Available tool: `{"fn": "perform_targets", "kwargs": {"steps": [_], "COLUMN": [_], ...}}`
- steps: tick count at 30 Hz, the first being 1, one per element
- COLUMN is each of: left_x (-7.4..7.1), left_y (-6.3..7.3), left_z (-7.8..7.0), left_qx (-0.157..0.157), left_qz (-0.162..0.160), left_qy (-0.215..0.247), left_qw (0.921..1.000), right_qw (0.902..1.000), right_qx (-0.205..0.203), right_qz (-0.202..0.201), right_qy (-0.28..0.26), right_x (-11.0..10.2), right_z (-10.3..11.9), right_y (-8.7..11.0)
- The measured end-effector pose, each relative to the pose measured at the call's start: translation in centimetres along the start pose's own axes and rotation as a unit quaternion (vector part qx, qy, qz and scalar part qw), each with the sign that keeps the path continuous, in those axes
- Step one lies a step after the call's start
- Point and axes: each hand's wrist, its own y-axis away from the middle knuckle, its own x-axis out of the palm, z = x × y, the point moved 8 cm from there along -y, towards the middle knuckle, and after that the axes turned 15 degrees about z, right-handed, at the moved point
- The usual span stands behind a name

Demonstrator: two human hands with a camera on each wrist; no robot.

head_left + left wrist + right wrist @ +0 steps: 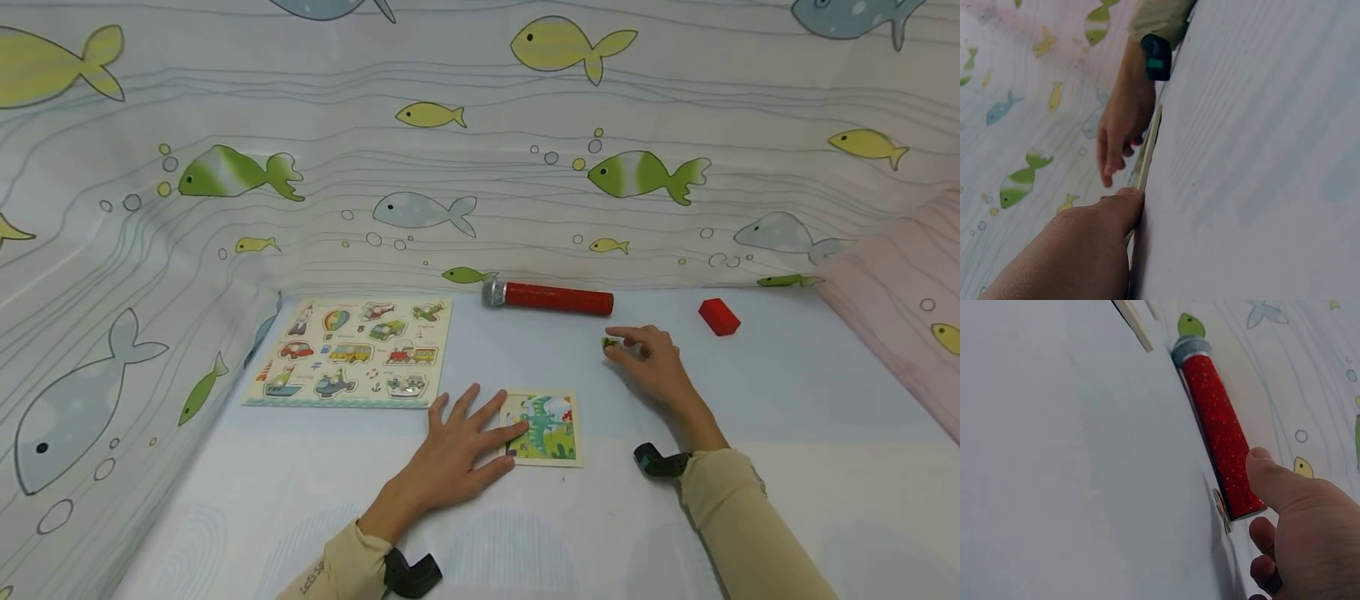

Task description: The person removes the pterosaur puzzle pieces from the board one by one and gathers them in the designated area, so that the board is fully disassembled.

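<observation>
My left hand (461, 454) lies with spread fingers over the left side of a square dinosaur puzzle (562, 452). Its index finger reaches across the picture, and in the left wrist view the thumb (1125, 194) is against the puzzle's edge (1149, 147). My right hand (654, 367) is over the table with thumb and index finger apart. Between those fingertips, in the head view, shows a small thin puzzle piece (609, 342). From the right wrist, this piece (1222, 511) appears near the table surface, with a gap to the thumb (1261, 456).
Behind the hands lies a red microphone (558, 298) with a silver head. A red block (719, 317) sits farther right. To the left is a vehicle picture puzzle board (360, 398). A fish-patterned cloth (480, 167) rises at the table's back and sides.
</observation>
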Motion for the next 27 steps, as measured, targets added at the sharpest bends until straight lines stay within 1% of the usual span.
{"fn": "perform_targets", "kwargs": {"steps": [3,6,8,12,15,17,22,27], "left_x": [-0.1,-0.1,-0.1,-0.1,-0.1,0.0,0.1,0.2], "left_y": [-0.1,-0.2,-0.2,-0.1,0.0,0.0,0.0,-0.1], "left_z": [0.0,0.0,0.0,0.0,0.0,0.1,0.2,0.2], "left_qx": [-0.001,-0.004,-0.005,-0.006,-0.007,-0.008,-0.009,-0.008], "left_qz": [-0.001,0.005,0.009,0.012,0.014,0.014,0.012,0.009], "left_qy": [0.000,0.001,0.001,0.002,0.003,0.001,-0.006,-0.016], "left_qw": [1.0000,1.0000,0.9999,0.9999,0.9999,0.9999,0.9999,0.9998], "right_qw": [0.9997,0.9982,0.9956,0.9857,0.9775,0.9729,0.9670,0.9658], "right_qx": [-0.007,-0.033,-0.055,-0.096,-0.114,-0.123,-0.136,-0.152], "right_qz": [0.024,0.051,0.076,0.138,0.177,0.195,0.213,0.204], "right_qy": [-0.004,-0.001,0.004,0.008,0.013,0.020,0.033,0.052], "right_x": [0.7,1.7,2.6,4.5,5.8,6.5,7.8,8.4], "right_z": [0.8,2.2,3.3,5.6,7.0,7.8,9.1,9.8], "right_y": [0.0,0.1,0.4,1.0,1.5,1.8,2.1,2.5]}}
